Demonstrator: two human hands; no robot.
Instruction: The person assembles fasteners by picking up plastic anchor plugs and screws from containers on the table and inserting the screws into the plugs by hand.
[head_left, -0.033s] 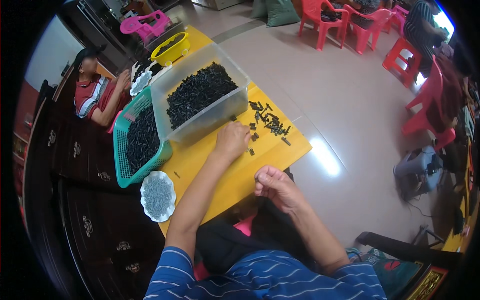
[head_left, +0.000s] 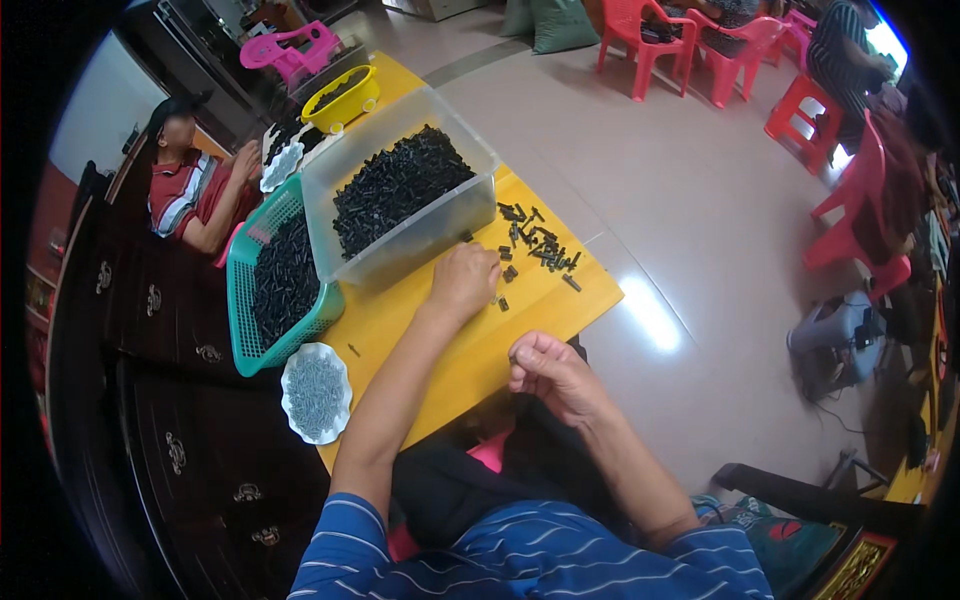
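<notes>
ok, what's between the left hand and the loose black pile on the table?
Head view: a few separate black pieces lie between left hand and pile.

so a few stubby black pieces (head_left: 510, 272) are lying loose just right of the left hand (head_left: 464, 285), kinda spaced apart; a messy scatter of slim black ones (head_left: 545, 248) sits a bit farther right of that hand, pointing every which way, some overlapping
</notes>
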